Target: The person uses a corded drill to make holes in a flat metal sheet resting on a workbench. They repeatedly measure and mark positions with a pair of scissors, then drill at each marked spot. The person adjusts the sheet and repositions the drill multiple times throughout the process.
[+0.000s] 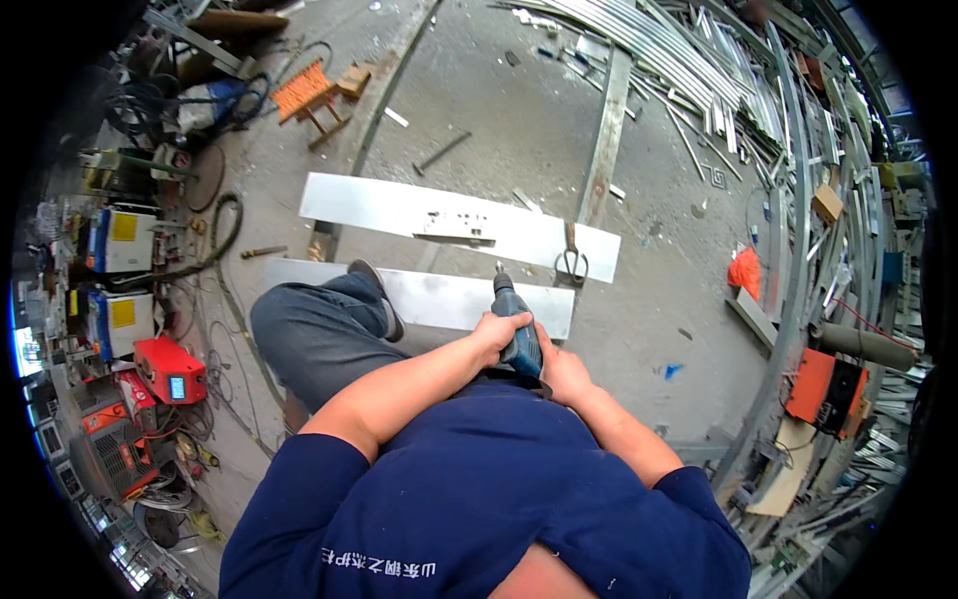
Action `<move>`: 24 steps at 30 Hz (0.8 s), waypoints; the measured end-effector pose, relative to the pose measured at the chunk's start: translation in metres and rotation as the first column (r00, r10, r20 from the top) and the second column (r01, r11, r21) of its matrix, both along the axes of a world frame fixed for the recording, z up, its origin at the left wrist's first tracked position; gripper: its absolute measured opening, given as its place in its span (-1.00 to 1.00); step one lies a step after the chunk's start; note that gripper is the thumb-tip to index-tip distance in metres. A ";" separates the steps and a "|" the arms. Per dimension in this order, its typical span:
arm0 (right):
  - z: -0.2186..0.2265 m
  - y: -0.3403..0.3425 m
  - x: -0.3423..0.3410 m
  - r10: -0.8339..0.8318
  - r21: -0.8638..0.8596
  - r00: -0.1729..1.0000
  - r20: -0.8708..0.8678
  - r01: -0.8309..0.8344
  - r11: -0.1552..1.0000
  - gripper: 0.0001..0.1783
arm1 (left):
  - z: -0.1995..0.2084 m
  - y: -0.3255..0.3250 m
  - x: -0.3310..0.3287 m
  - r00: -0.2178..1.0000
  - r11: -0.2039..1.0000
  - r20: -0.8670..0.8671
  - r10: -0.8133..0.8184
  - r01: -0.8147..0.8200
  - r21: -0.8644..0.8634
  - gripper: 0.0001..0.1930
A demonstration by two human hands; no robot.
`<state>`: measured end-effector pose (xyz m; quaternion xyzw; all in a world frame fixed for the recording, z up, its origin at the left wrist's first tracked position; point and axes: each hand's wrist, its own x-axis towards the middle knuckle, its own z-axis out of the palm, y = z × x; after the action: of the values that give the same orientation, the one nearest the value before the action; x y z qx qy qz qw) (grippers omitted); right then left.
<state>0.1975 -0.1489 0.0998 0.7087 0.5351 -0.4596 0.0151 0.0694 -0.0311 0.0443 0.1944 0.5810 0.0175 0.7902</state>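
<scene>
Both my hands hold a dark teal power drill [518, 344] close to my waist, its black chuck and bit pointing away from me. My left hand [496, 336] wraps the left side of its body. Around the rear of the drill closes my right hand [565, 373]; its fingertips are partly hidden. Beyond the bit lies a long flat metal plate [374, 205] with a slot and several small dark bits near its middle. A second metal plate [454, 302] lies nearer, beside my shoe. Shears with looped handles [572, 262] rest at the far plate's right end.
Two long metal beams [606, 140] run away under the plates. A hammer-like rod [442, 153] and an orange-topped stool [304, 92] stand out beyond. Metal strips [689, 60] pile up at far right. Red welding-type machine [170, 370] and cables [228, 265] occupy the left.
</scene>
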 end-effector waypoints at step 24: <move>-0.046 0.031 0.030 -0.392 0.053 0.781 -0.486 0.474 0.879 -0.27 | 0.115 0.046 -0.091 0.951 0.688 0.032 -0.307 0.198 0.698 -0.30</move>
<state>0.2277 -0.1181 0.0541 0.6814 0.3827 -0.5574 -0.2802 -0.0219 0.0147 0.1590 0.5492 0.4407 0.1361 0.6969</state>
